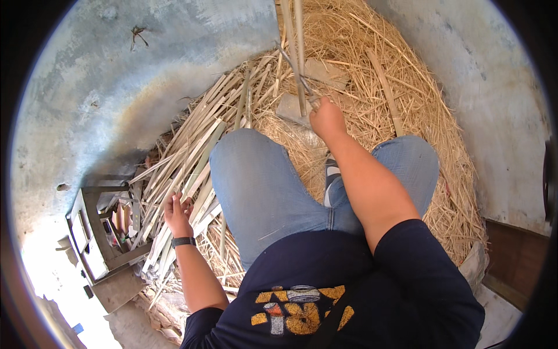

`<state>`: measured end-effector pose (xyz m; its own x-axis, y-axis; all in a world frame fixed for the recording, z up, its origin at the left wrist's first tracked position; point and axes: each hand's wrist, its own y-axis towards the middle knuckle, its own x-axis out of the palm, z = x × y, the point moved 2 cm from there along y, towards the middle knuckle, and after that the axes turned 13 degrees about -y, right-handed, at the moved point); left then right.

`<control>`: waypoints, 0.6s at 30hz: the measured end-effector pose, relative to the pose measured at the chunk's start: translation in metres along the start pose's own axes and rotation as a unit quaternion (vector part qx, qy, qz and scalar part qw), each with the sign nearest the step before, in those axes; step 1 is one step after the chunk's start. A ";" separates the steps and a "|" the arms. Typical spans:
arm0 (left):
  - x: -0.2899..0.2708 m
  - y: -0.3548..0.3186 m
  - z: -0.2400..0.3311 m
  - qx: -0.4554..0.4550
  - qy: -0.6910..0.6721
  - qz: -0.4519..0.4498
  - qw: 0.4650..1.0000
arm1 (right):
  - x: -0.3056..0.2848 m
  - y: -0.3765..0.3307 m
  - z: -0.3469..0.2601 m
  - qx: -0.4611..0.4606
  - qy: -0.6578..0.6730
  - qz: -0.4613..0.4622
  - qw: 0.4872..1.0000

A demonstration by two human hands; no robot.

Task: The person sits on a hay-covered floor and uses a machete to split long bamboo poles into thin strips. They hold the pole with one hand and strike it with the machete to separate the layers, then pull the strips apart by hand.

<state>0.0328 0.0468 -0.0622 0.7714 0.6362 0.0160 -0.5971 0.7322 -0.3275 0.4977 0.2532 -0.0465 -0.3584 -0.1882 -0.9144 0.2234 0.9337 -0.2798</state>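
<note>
Down beside the left knee, the left hand (pixel 177 212) reaches with fingers spread into the pile of split bamboo strips (pixel 192 157), touching them without closing. Beyond the knees, the right hand (pixel 326 119) is clamped on a knife handle, its blade (pixel 293 67) against an upright bamboo stick (pixel 297 52). Straw shavings (pixel 372 75) lie around the stick; a wooden crate (pixel 96 232) sits left of the pile.

Head-worn fisheye, close, steeply downward
</note>
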 end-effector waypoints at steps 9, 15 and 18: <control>-0.011 -0.017 -0.001 -0.016 -0.031 0.042 0.999 | -0.018 -0.001 -0.019 -0.042 0.047 0.024 0.998; -0.016 -0.017 -0.002 -0.005 -0.029 0.036 0.999 | -0.055 -0.006 -0.028 -0.065 0.092 0.108 0.988; -0.008 -0.018 0.000 -0.010 -0.024 0.028 0.999 | -0.025 -0.001 -0.012 -0.040 0.054 0.066 0.996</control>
<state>0.0373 0.0284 -0.0565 0.7250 0.6875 0.0416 -0.6348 0.6904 -0.3471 0.4957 0.2604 -0.0200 -0.4262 -0.0318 -0.9041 0.2046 0.9701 -0.1306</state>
